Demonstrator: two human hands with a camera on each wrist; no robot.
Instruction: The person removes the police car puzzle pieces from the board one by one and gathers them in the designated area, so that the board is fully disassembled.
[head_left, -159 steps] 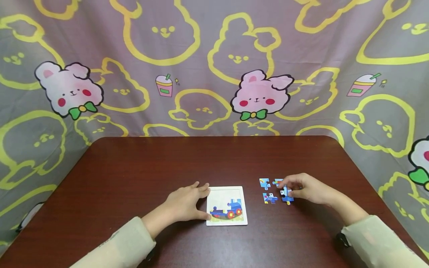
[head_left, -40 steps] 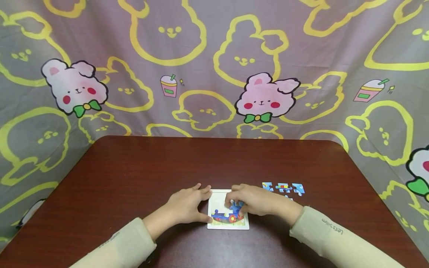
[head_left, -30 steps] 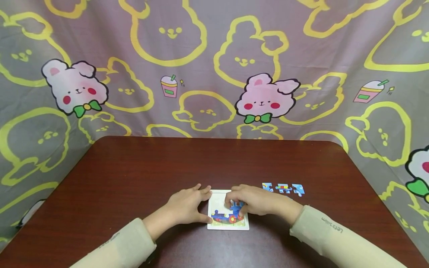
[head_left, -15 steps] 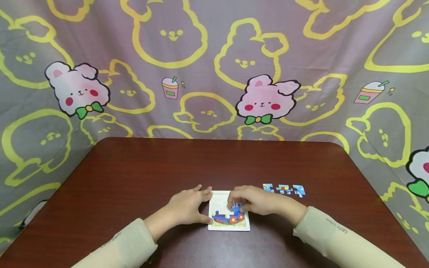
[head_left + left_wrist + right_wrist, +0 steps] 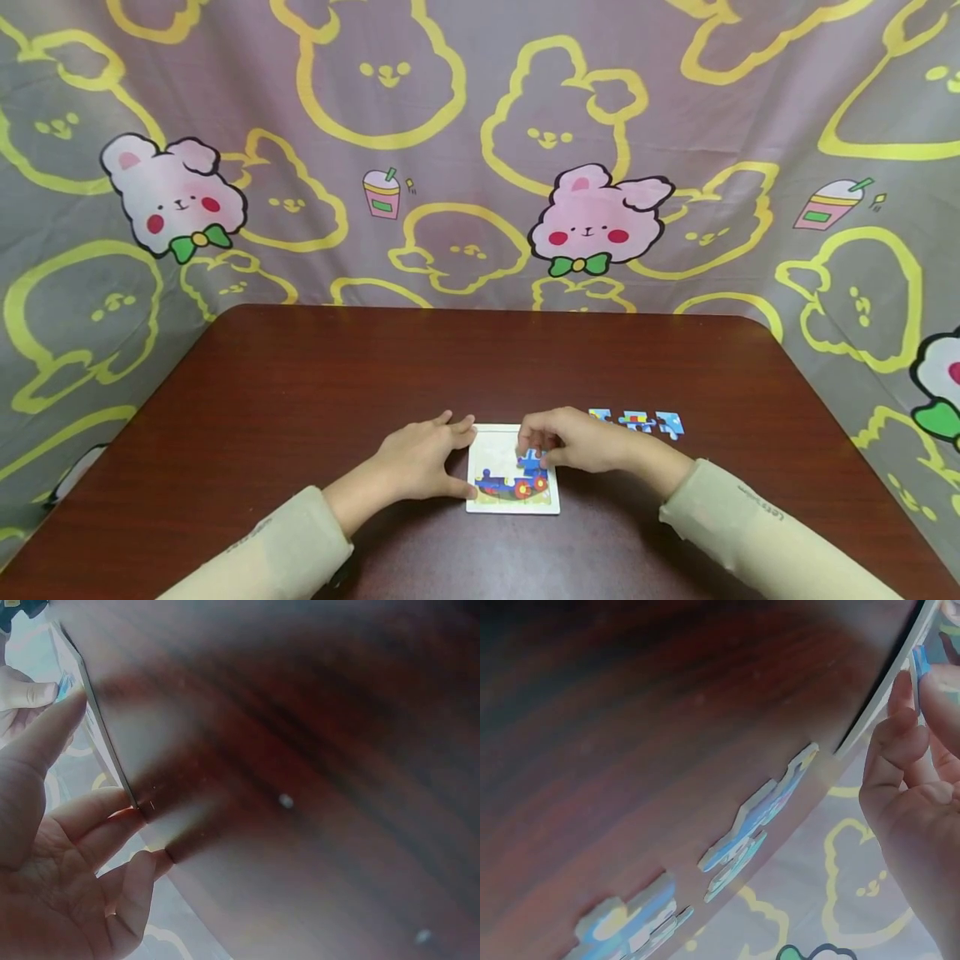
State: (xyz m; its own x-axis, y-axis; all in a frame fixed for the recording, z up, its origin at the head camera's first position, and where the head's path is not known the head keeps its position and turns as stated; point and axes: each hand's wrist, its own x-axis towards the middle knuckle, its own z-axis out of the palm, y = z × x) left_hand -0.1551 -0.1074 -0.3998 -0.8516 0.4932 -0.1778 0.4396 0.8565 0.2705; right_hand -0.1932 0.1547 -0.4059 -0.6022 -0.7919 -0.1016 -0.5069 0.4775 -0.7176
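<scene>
1. Sleeve (image 5: pixel 258 542), pale, sits farthest left and leads up to the left hand (image 5: pixel 423 458).
2. The left hand is spread along the left side of a white frame (image 5: pixel 517 510), thumb touching near one corner and forefinger near the other. It is not closed around anything; how hard it presses, I cannot tell.
3. The frame lies flat between the hands, its left edge against the left hand, its right part under the right fingertips. It is nearly square, so no long axis stands out.
4. A train picture (image 5: pixel 498 492) fills the lower part of the frame; pale bare board shows above it, beside the left forefinger.
5. The right hand (image 5: pixel 577 437) pinches a blue puzzle piece (image 5: pixel 921 661) between thumb and fingers. The piece is over the frame's right side, rightward of the left hand; the right hand is clearly nearer. Its wrist view shows the piece almost edge-on. I cannot tell its long axis, or whether it touches the frame.
6. Loose pieces (image 5: pixel 636 419) lie on the table (image 5: pixel 337 367) just beyond the right wrist, three showing in a left-to-right row, well apart from the left hand.
</scene>
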